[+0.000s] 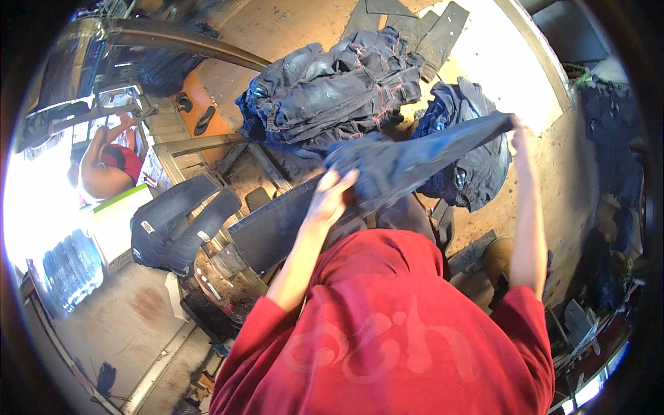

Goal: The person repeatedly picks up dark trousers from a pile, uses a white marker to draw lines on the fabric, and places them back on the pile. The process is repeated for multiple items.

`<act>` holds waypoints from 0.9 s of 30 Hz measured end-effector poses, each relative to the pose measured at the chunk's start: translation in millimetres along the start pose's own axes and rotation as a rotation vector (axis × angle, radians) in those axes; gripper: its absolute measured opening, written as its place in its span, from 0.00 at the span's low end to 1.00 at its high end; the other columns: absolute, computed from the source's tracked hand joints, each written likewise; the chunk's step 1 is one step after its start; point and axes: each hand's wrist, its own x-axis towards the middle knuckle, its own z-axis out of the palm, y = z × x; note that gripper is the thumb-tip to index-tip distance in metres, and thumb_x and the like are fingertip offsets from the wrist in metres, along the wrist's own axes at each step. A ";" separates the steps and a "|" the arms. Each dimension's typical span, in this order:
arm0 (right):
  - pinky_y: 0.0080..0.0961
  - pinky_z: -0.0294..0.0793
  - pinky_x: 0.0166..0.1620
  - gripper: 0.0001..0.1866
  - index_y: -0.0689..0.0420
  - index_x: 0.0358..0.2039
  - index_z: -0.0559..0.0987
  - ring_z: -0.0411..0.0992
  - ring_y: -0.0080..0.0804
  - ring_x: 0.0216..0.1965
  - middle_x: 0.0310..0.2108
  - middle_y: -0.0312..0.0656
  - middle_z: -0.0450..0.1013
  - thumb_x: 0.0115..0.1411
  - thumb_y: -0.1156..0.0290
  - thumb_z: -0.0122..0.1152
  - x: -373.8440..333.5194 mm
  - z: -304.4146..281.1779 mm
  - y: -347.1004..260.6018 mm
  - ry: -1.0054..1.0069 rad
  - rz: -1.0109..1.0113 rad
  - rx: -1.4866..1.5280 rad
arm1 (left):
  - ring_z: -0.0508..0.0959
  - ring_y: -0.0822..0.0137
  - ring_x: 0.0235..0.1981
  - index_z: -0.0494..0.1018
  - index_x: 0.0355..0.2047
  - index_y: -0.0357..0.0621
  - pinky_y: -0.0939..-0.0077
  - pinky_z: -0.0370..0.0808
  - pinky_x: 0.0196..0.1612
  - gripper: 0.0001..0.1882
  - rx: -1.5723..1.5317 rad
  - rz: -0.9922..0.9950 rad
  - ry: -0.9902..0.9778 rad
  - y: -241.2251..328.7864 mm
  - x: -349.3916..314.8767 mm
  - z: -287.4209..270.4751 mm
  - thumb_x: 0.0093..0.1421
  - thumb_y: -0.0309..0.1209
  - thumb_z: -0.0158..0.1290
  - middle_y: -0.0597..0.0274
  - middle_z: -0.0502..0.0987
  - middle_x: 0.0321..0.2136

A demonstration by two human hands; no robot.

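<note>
A dark blue pair of jeans (429, 162) is stretched sideways in front of me, above my lap. My right hand (520, 137) is closed on the end of one leg, raised at the right. At the other end my left hand (330, 200) grips the bunched, wider part, with some of its fingers hidden in the cloth. Beneath that hand runs a narrow dark board (273, 225). Just beyond the stretched leg lies a heap of dark jeans (470, 166), partly covered by it. A larger jeans pile (332, 90) sits farther off.
Another pair of jeans (162, 221) drapes over a wooden bench at the left, near a pen-like white item (207, 285). Sandals (204, 121) rest on an orange patch of floor. At the far left is another person (111, 162). Flat dark trousers (415, 31) lie at the back.
</note>
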 end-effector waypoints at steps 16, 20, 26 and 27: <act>0.40 0.80 0.45 0.34 0.61 0.55 0.81 0.81 0.38 0.40 0.38 0.42 0.82 0.61 0.45 0.73 81.3 -1.6 10.8 -0.234 -0.425 -0.586 | 0.72 0.60 0.68 0.68 0.72 0.45 0.59 0.63 0.74 0.32 0.628 0.226 0.302 190.7 115.8 -169.2 0.71 0.36 0.63 0.63 0.74 0.68; 0.54 0.79 0.52 0.22 0.61 0.55 0.73 0.80 0.63 0.52 0.45 0.64 0.81 0.60 0.72 0.60 14.2 -15.4 133.9 -0.438 -0.446 -0.961 | 0.81 0.61 0.57 0.71 0.70 0.43 0.65 0.75 0.62 0.31 0.569 0.099 0.945 212.3 17.0 -312.5 0.71 0.40 0.63 0.62 0.82 0.60; 0.52 0.77 0.61 0.50 0.64 0.64 0.61 0.69 0.69 0.60 0.57 0.63 0.63 0.45 0.74 0.84 -73.0 -4.9 268.5 -0.270 -0.243 -0.944 | 0.84 0.64 0.52 0.78 0.58 0.34 0.72 0.80 0.59 0.21 1.105 0.249 0.937 150.2 -129.0 -361.7 0.66 0.21 0.66 0.50 0.83 0.53; 0.51 0.77 0.61 0.49 0.65 0.64 0.61 0.69 0.69 0.61 0.58 0.63 0.63 0.46 0.75 0.83 -74.2 -4.7 278.0 -0.249 -0.365 -0.919 | 0.84 0.62 0.52 0.78 0.58 0.33 0.71 0.79 0.60 0.21 1.093 0.318 0.905 138.9 -136.1 -341.9 0.66 0.23 0.66 0.49 0.83 0.53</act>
